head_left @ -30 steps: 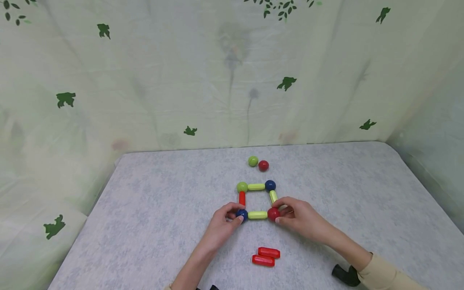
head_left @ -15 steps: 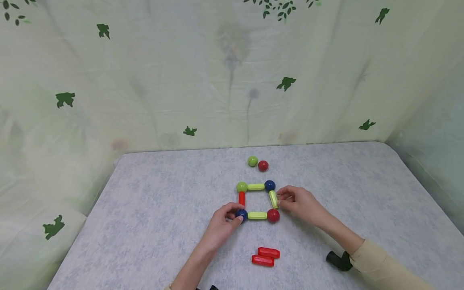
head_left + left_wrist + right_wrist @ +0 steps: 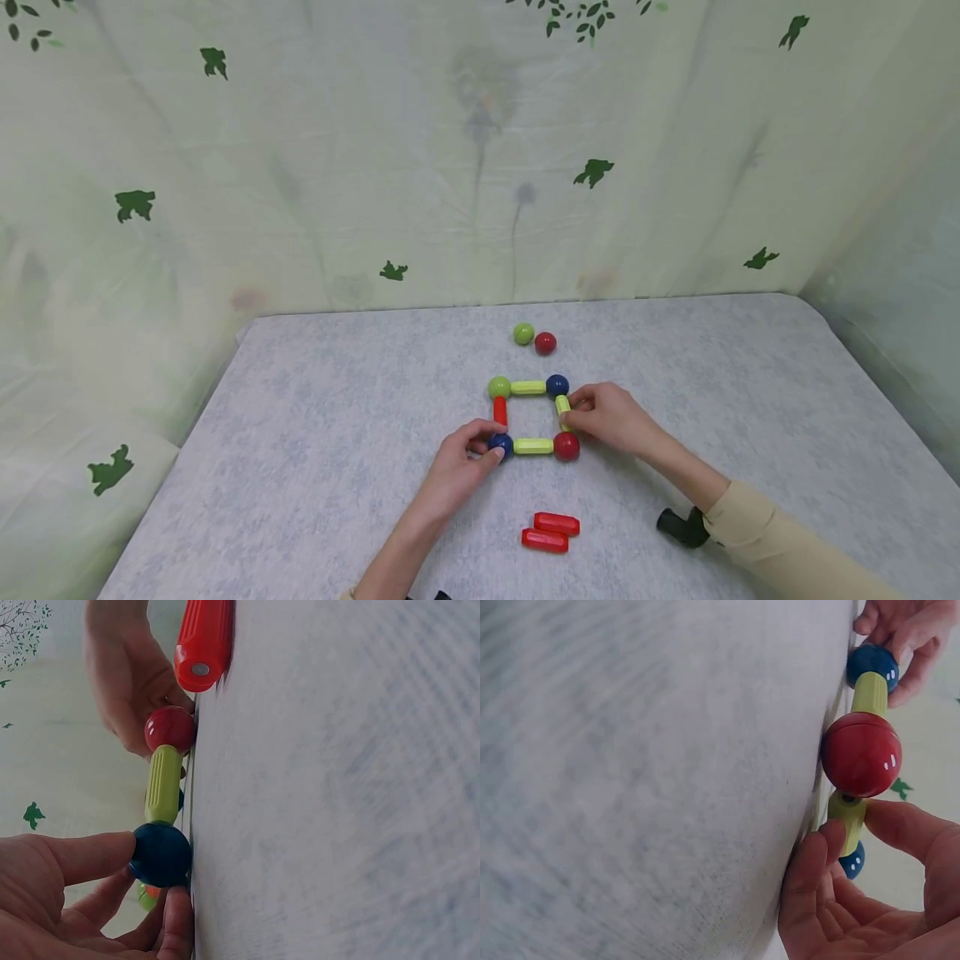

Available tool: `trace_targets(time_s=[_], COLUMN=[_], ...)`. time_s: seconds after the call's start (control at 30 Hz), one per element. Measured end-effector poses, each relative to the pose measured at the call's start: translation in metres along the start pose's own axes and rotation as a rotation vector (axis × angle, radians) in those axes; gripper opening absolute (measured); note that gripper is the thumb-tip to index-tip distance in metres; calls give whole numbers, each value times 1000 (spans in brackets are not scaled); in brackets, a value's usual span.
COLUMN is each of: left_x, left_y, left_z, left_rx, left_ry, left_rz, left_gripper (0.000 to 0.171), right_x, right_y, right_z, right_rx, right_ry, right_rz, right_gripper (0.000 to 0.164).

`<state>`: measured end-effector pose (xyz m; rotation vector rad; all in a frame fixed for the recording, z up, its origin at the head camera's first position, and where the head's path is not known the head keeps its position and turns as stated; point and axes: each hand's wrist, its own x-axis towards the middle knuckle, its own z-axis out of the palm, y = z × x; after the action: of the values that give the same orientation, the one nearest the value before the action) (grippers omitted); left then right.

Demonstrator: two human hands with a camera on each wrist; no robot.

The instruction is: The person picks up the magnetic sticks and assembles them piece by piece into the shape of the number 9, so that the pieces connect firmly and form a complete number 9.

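Magnetic rods and balls lie joined in a square frame on the table. At its near left corner, my left hand [image 3: 461,462] pinches a blue ball [image 3: 161,856] between thumb and fingers. My right hand [image 3: 613,418] pinches the yellow-green rod [image 3: 849,816] on the right side, between the far blue ball [image 3: 557,385] and the red ball [image 3: 566,447]. In the right wrist view this rod's end meets the red ball. Another yellow-green rod [image 3: 533,447] forms the near side, and a third [image 3: 528,387] the far side. A red rod [image 3: 500,409] runs left, up to a green ball [image 3: 499,387].
Beyond the frame lie a loose green ball [image 3: 523,333] and a loose red ball [image 3: 545,342]. Two red rods [image 3: 545,541] lie side by side nearer me. A black device [image 3: 682,527] sits at my right sleeve. A patterned curtain [image 3: 450,150] hangs behind the table [image 3: 337,392].
My right hand has let go of the red ball, moved away from me to the right-side rod and taken hold of it. My left hand stays on the blue ball.
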<state>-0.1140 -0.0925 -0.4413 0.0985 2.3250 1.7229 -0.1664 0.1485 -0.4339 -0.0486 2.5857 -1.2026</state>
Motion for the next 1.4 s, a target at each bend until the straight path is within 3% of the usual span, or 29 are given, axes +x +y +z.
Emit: trace_targets(time_s=[0.17,0.5,0.97,1.17,1.3,1.4], left_x=[-1,2,1,1,0,0], left_y=[2,1,2,2,1,0], left_z=[0,0,1,1,1,1], left_rx=[-11,20,20,4,7,8], left_ry=[2,7,8,-1,-2,1], left_rz=[4,2,-4,6,6,6], left_gripper=[27,25,25,26,26,26], right_x=[0,1,-3,-26,-49,-64], right_y=[-1,-1,1,2,2,3], right_z=[-1,0,1,-1,1,6], right_rx=[68,101,114,149,79,19], right_ry=[-14,-11,-6,11,64,66], right_rz=[29,61,41,4,-58,-105], right_gripper=[34,36,35,24,10,8])
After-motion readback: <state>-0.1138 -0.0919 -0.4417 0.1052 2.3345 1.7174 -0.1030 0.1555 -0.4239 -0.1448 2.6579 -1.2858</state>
